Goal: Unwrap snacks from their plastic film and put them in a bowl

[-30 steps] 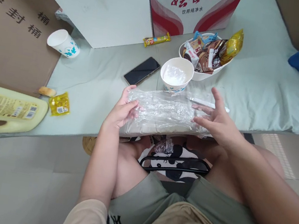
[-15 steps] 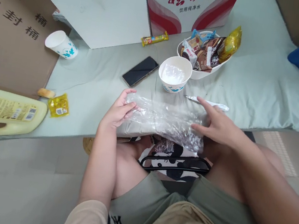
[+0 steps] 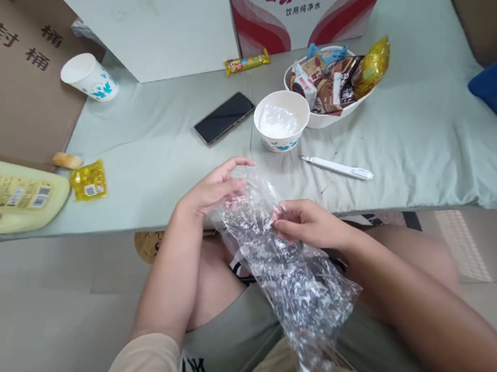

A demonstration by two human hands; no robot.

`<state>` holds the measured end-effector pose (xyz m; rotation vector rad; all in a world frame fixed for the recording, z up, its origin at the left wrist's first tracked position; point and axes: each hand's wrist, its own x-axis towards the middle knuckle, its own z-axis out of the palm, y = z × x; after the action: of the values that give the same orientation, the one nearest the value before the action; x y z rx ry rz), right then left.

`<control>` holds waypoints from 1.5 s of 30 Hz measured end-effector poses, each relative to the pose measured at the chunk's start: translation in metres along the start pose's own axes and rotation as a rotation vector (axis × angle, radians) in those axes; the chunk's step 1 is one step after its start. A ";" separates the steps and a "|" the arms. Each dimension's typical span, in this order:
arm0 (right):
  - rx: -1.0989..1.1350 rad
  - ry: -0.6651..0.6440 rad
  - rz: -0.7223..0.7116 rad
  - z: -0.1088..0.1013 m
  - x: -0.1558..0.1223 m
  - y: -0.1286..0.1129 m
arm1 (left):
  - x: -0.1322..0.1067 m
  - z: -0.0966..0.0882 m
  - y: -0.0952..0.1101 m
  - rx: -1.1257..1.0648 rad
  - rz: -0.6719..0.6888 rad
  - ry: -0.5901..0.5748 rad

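A crinkled clear plastic bag (image 3: 293, 287) hangs over my lap at the table's front edge, its lower end slanting down to the right. My right hand (image 3: 306, 222) pinches it near its upper part, thumb against fingers. At its upper left corner, my left hand (image 3: 214, 190) has curled fingers in the film, with the index finger stretched out along the top. Some fingertips are blurred behind the plastic. Just beyond the hands stands a white paper bowl (image 3: 278, 147) with clear plastic (image 3: 280, 122) inside. A white-handled craft knife (image 3: 339, 168) lies right of the bowl.
Behind the bowl is a white tub (image 3: 327, 122) of wrapped snacks. A phone (image 3: 224, 118), a yellow snack stick (image 3: 247, 62), a paper cup (image 3: 91, 77) and a yellow packet (image 3: 89, 180) lie leftward. Boxes line the back; a pale yellow jug (image 3: 5, 198) lies at the left edge.
The bag has swung from lying sideways between my hands to hanging down over my lap. My right hand has moved left and closed on it, away from the knife.
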<state>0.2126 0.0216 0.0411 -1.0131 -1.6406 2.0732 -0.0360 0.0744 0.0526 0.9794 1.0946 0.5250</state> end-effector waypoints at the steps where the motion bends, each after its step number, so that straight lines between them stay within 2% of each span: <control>1: -0.015 0.072 0.012 -0.001 0.000 0.001 | 0.002 -0.003 -0.001 0.001 -0.019 0.048; 4: -0.101 0.259 0.046 -0.006 -0.002 0.003 | 0.004 -0.013 -0.005 -0.076 0.020 0.101; 6: -0.101 0.305 0.058 -0.008 -0.003 0.003 | 0.005 -0.014 -0.007 -0.184 0.159 0.153; 9: -0.072 0.375 0.023 -0.009 -0.002 0.002 | 0.006 -0.001 -0.010 -0.339 0.347 0.254; 11: -0.066 0.440 -0.005 -0.010 -0.001 0.003 | 0.008 0.013 -0.013 -0.359 0.328 0.183; 13: -0.060 0.492 -0.019 -0.013 0.001 0.005 | 0.011 0.025 -0.018 -0.298 0.202 0.019; 15: -0.053 0.530 -0.021 -0.015 0.002 0.007 | 0.014 0.033 -0.022 -0.185 0.062 -0.077; 18: -0.034 0.546 -0.001 -0.018 0.001 0.005 | 0.017 0.034 -0.023 -0.014 -0.018 -0.027; 21: 0.008 0.514 -0.019 -0.017 -0.006 0.001 | 0.015 0.030 -0.021 0.025 0.054 0.009; 26: 0.115 0.365 -0.222 -0.017 -0.020 -0.005 | 0.002 0.021 -0.017 -0.097 0.181 0.028; 29: 0.039 0.277 -0.240 -0.024 -0.016 -0.003 | 0.004 0.012 -0.015 -0.124 0.198 0.034; 31: -0.073 0.317 -0.204 -0.030 -0.008 0.002 | 0.011 0.005 -0.014 -0.110 0.185 0.021; 33: -0.114 0.461 -0.162 -0.035 -0.001 0.006 | 0.019 0.000 -0.013 -0.101 0.176 0.017; 35: -0.068 0.616 -0.126 -0.036 0.003 0.010 | 0.024 -0.002 -0.013 -0.080 0.173 0.019; 37: 0.012 0.699 -0.111 -0.035 0.003 0.011 | 0.025 0.000 -0.016 0.006 0.206 0.048; 39: 0.044 0.726 -0.110 -0.034 0.002 0.013 | 0.024 0.004 -0.019 0.161 0.273 0.103; 41: -0.019 0.733 -0.110 -0.032 0.003 0.015 | 0.021 0.007 -0.023 0.287 0.333 0.154; 43: -0.143 0.722 -0.105 -0.030 0.004 0.017 | 0.020 0.008 -0.027 0.289 0.380 0.181; 45: -0.202 0.705 -0.125 -0.028 0.006 0.017 | 0.019 0.007 -0.029 0.188 0.428 0.192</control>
<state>0.2311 0.0404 0.0202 -1.4475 -1.4847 1.2593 -0.0246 0.0715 0.0188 1.3620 1.1219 0.8895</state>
